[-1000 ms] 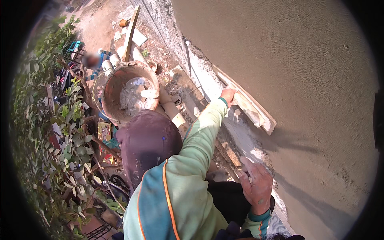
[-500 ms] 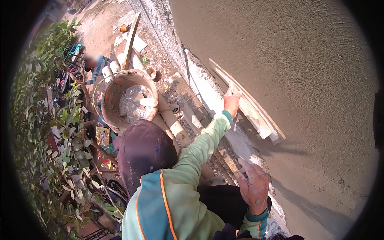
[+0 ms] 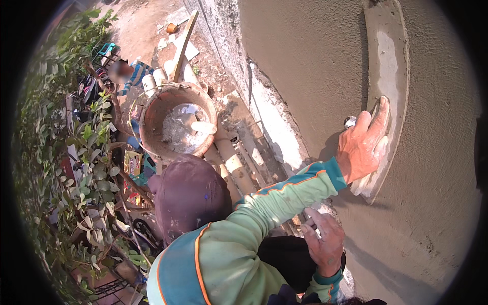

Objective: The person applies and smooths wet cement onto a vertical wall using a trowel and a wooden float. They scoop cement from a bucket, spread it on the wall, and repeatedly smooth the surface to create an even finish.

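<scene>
My left hand (image 3: 358, 152) grips a long, plaster-smeared plastering float (image 3: 389, 61) that lies against the grey plastered wall (image 3: 442, 137). Its index finger stretches along the float's back. The handle is mostly hidden by the hand. Lower down, my right hand (image 3: 328, 244) hangs near the wall's foot, fingers loosely bent and apart, with nothing visible in it. To the left of my outstretched left arm, a rounded dark purplish cloth shape (image 3: 190, 190) sits below a mortar-stained bucket (image 3: 147, 122). The bucket holds a wet greyish mix and a pale rounded object (image 3: 203, 127).
Pale round poles (image 3: 236, 168) run beneath and beside the bucket. A wooden plank (image 3: 184, 46) slants up beyond it. Leafy branches (image 3: 86, 178) fill the left side. Below, another person (image 3: 137, 76) in blue-striped clothing is near the plants.
My left hand has moved right and upward over the wall with the float, which has turned more upright and shows its broad back. My right hand has shifted slightly.
</scene>
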Tool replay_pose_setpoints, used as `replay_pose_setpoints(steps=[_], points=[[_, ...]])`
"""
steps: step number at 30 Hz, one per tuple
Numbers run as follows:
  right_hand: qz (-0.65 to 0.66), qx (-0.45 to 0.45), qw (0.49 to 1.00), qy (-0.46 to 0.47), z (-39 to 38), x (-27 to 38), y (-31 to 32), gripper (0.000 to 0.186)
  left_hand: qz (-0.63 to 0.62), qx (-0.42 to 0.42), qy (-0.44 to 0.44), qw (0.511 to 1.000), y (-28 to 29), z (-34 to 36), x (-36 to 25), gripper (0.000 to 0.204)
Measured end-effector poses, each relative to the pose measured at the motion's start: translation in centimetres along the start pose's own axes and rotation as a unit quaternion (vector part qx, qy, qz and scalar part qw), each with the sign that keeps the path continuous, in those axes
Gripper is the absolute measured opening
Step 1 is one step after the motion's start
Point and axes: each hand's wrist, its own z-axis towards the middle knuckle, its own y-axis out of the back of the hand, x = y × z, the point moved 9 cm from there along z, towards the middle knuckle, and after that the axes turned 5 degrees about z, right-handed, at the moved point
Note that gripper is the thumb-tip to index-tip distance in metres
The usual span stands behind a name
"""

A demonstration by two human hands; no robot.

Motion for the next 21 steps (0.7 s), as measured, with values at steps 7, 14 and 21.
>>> replay_pose_setpoints(steps=[7, 14, 21], points=[[-0.018, -0.006, 1.000, -0.016, 0.2, 0.0, -0.4, 0.040, -0.092, -0.042, 0.184, 0.978, -5.3, -8.6, 20.4, 0.095], [-0.008, -0.012, 0.999, -0.029, -0.5, -0.8, -0.1, 0.038, -0.058, 0.073, 0.159, 0.983, -5.5, -6.0, 8.0, 0.103], [0.002, -0.017, 0.999, 0.028, 0.5, 0.3, -0.2, 0.038, -0.020, 0.113, 0.142, 0.983, -9.4, -12.1, 5.3, 0.099]])
